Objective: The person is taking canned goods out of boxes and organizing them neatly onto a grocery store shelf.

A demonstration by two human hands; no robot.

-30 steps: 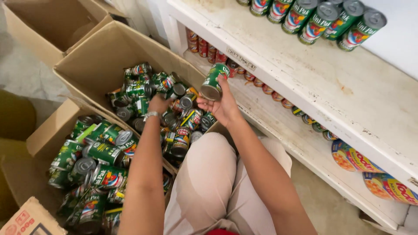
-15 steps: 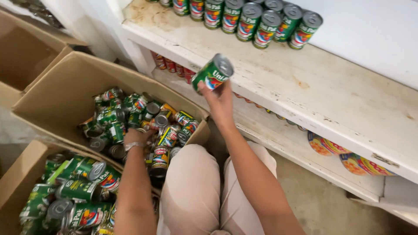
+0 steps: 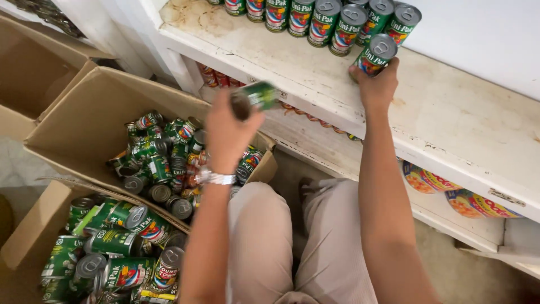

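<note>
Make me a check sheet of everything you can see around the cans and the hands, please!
Surface: white shelf, stained and chipped.
Job's things: green can set by the can row; another green can in the air.
Clutter: open boxes of cans.
Grippers: right hand grips the shelf can; left hand holds the raised can.
Cables: nothing seen.
Surroundings: lower shelf with round colourful packs.

We see a stained white shelf (image 3: 315, 62) carrying a row of green cans (image 3: 332, 19) along its back. On the floor (image 3: 17, 163) sit open cardboard boxes (image 3: 79, 121) filled with loose cans (image 3: 157, 163).
</note>
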